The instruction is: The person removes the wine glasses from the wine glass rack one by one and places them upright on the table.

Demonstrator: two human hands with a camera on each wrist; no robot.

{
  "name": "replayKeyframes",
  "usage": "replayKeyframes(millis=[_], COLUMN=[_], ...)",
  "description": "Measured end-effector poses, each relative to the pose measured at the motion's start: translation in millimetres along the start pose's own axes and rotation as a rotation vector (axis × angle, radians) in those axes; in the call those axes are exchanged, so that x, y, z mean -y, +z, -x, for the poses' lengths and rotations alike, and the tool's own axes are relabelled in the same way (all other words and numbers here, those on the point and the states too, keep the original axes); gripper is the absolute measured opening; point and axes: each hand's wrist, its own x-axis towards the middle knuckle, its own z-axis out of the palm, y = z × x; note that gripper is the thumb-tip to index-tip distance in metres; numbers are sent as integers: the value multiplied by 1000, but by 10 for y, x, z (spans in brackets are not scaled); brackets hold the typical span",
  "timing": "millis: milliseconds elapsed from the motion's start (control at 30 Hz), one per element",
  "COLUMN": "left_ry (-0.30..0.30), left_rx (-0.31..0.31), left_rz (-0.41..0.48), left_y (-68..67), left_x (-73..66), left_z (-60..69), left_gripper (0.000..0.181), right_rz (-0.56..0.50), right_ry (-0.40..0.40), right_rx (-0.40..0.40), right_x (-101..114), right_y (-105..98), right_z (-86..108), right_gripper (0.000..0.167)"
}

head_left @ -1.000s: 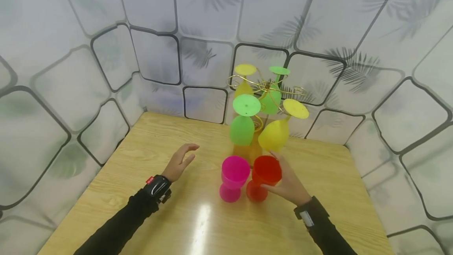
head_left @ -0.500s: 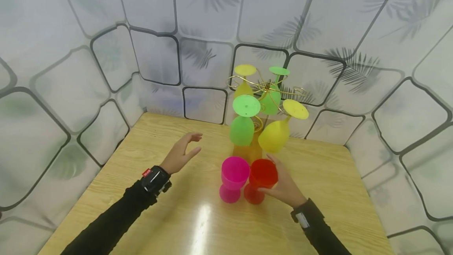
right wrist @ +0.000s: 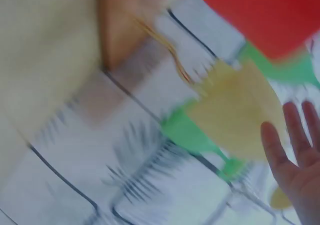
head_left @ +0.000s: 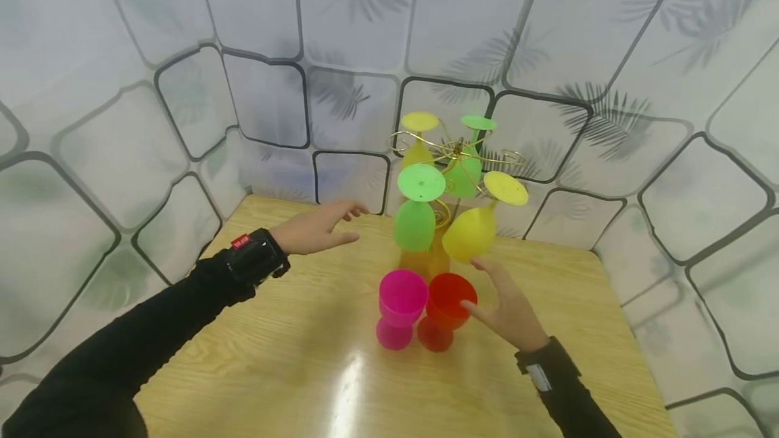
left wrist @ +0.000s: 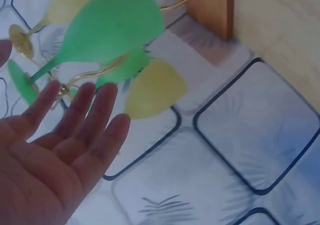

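The right hand [head_left: 508,311] and left hand [head_left: 313,228] both had spread fingers.
The pink cup [head_left: 402,299] and red cup [head_left: 446,297] stood upright on the table [head_left: 268,350], the right hand just beside the red one; touching, one couldn't tell. Farther off, the left hand was near a green cup [head_left: 414,227], hanging upside down with yellow cups [head_left: 471,232] on a gold rack [head_left: 459,149].

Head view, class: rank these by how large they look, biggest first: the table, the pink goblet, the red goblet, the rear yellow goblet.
1. Table
2. Pink goblet and red goblet: too alike to rank
3. Rear yellow goblet, partly hidden
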Motion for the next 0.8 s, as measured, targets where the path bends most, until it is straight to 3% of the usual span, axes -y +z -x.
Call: replayKeyframes(millis=[100,200,267,367,467,533,633,800], left_ry=[36,50,54,68,65,51,22,-21], left_rx=[28,10,-10,-39,-67,-85,-113,-140], left_rz=[-22,-57,-83,-117,-138,-148,-150,-118], left_y=[-87,-115,-96,-11,104,193,315,447], left_x=[-101,-175,-196,-188,-136,-85,-7,98], left_z=[-48,-98,-138,-186,-212,-214,-189,-132], left_gripper=[49,49,49,46,44,43,44,44], right_rz=[13,38,71,87,83,88,100,127], right_ry=[-112,-121,-63,76,203,264,298,286], right_rx=[-134,-189,-134,71,283,378,440,444], right_x=[34,51,19,-66,-160,-207,-243,-231], right_y=[-371,-739,-931,-1103,-1148,-1147,-1136,-1131], right_z=[-253,-603,-841,-1140,-1347,-1423,-1472,-1520], right_gripper=[45,42,47,57,70,77,82,80])
